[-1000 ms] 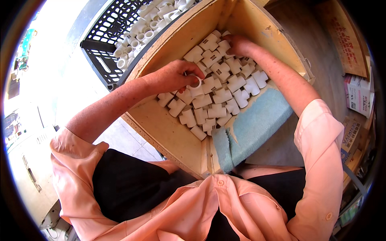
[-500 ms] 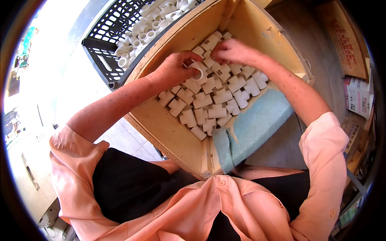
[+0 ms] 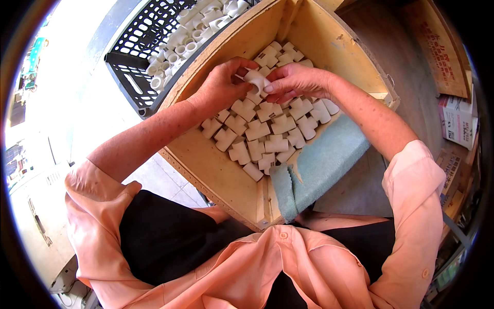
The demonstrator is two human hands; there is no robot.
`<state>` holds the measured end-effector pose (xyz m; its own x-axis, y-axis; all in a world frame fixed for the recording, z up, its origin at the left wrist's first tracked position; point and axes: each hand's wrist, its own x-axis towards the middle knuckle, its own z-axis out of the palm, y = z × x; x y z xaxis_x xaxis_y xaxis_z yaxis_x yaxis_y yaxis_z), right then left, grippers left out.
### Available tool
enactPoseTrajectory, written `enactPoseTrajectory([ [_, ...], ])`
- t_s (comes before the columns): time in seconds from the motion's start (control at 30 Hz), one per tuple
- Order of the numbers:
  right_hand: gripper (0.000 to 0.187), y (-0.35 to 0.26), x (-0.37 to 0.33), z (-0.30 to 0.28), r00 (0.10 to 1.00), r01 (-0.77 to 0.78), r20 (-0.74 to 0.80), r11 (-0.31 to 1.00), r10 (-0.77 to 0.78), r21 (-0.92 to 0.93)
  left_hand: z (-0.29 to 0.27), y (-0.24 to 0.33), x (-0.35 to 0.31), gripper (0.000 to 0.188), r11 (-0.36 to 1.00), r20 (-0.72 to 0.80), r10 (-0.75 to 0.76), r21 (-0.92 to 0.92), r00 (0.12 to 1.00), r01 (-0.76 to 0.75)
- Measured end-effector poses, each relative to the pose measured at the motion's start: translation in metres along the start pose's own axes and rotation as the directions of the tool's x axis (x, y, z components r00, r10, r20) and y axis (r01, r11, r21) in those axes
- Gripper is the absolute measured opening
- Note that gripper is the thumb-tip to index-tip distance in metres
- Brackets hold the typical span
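Observation:
A white plastic pipe tee (image 3: 256, 78) is held up between my hands, above a wooden box. My left hand (image 3: 226, 81) grips it from the left, thumb below and fingers curled behind. From the right, my right hand (image 3: 301, 81) pinches the same fitting, its thumb against the near side; those fingertips are partly hidden. Below lie many more white pipe tees (image 3: 257, 130), packed loosely in rows at different angles. The wooden box (image 3: 226, 183) around them has plain, worn walls and tilts across my lap.
A black perforated crate (image 3: 131, 67) full of white fittings (image 3: 177, 51) stands beyond the box on the left. Light-blue cloth padding (image 3: 329, 159) covers the box's near right edge. At the right are a wooden board (image 3: 437, 56) and a white-and-pink carton (image 3: 457, 121).
My right hand has come back from the far pile toward my left hand and now touches the tee there. The tee has been raised and turned slightly.

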<state>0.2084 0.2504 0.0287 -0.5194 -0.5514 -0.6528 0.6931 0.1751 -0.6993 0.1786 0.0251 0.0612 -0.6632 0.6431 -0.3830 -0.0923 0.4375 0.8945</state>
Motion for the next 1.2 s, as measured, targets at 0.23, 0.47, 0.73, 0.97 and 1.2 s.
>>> enactPoseTrajectory([
  [0.23, 0.064, -0.003, -0.005, -0.035, 0.897, 0.099, -0.431, 0.995, -0.095, -0.014, 0.007, 0.007, -0.003, 0.053, 0.994, -0.082, 0.025, 0.105, 0.996, -0.016],
  [0.47, 0.035, 0.013, 0.028, -0.068, 0.708, 0.083, -0.697, 0.993, -0.118, -0.084, 0.005, -0.002, -0.008, 0.054, 0.995, 0.004, -0.031, 0.098, 1.000, 0.030],
  [0.73, 0.036, 0.040, 0.075, -0.096, 0.559, -0.046, -0.793, 0.946, -0.242, -0.321, 0.008, -0.006, -0.007, 0.053, 0.991, 0.079, -0.051, 0.125, 0.996, 0.041],
  [0.97, 0.042, 0.034, 0.063, -0.083, 0.541, -0.002, -0.812, 0.965, -0.220, -0.262, 0.007, -0.010, -0.011, 0.053, 0.988, 0.100, -0.079, 0.143, 0.992, 0.064],
  [1.2, 0.037, 0.030, 0.073, -0.081, 0.506, -0.254, -0.798, 0.828, -0.327, -0.500, 0.008, -0.010, -0.010, 0.053, 0.985, 0.117, -0.083, 0.160, 0.990, 0.064],
])
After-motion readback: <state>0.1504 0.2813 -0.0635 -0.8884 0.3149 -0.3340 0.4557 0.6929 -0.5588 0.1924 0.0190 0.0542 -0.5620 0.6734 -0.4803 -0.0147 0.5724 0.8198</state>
